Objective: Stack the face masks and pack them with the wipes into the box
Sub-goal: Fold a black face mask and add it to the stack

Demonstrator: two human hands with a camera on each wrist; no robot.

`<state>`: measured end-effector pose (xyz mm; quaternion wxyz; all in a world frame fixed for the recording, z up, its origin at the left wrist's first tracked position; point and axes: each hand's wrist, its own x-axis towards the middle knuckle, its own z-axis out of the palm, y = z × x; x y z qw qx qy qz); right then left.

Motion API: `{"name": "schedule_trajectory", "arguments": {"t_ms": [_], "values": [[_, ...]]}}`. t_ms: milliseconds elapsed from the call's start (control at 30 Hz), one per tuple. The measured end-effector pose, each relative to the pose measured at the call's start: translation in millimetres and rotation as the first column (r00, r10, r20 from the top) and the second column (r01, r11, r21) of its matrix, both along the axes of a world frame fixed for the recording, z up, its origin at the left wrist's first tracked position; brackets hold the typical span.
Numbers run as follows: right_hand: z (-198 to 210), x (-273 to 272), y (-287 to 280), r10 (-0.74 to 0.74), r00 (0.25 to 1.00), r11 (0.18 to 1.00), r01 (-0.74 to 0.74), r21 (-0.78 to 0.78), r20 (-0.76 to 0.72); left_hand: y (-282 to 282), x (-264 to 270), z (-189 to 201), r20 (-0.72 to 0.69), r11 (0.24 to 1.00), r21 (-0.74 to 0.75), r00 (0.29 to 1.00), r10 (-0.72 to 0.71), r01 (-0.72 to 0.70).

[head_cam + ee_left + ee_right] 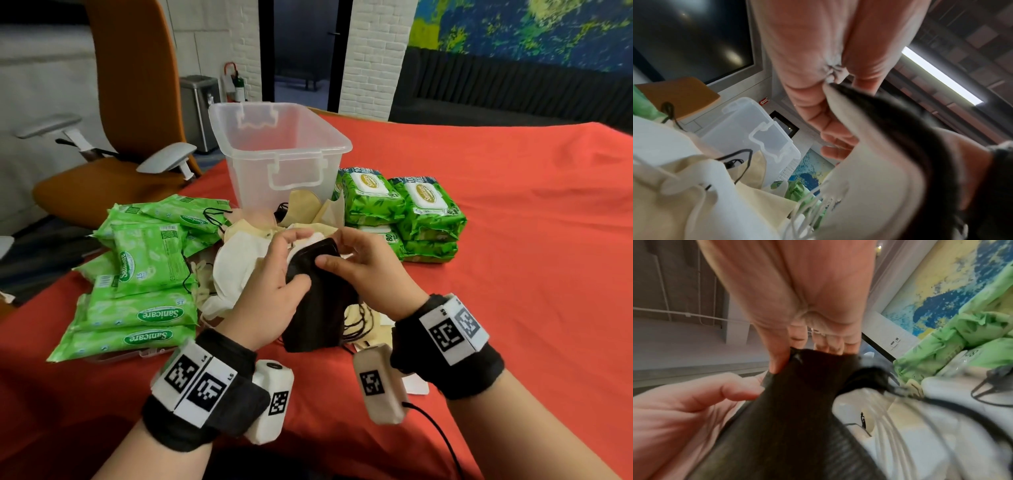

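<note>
A stack of black face masks (317,301) is held upright just above the red table, gripped from both sides. My left hand (274,277) grips its left edge, thumb on the front, with a white mask (869,186) against the stack's back. My right hand (356,263) pinches the top right corner (797,363) between thumb and fingers. Loose white and beige masks (239,260) lie in a heap behind the hands. A clear plastic box (277,150) stands open beyond the heap.
Flat light-green wipes packs (137,294) are piled at the left. Thicker dark-green wipes packs (400,212) are stacked right of the box. An orange chair (120,130) stands past the table's left edge. The red cloth (513,274) stretches away at the right.
</note>
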<state>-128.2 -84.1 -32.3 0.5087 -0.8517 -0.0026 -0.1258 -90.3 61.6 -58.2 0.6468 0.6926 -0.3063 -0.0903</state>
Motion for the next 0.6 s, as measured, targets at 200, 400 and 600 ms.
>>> {"name": "schedule_trajectory", "arguments": {"t_ms": [200, 400, 600], "values": [[0, 3, -1, -0.247, 0.961, 0.963, 0.229, 0.139, 0.124, -5, -2, -3, -0.004, 0.982, -0.161, 0.995, 0.100, -0.099], [-10, 3, 3, -0.215, 0.972, 0.952, 0.187, 0.241, 0.097, -10, 0, -9, -0.073, 0.927, -0.296, 0.973, 0.218, -0.229], [-15, 1, 5, 0.010, 0.999, 0.985, -0.016, 0.173, 0.038, -8, 1, -9, -0.172, 0.946, -0.263, 0.974, 0.145, -0.187]]}}
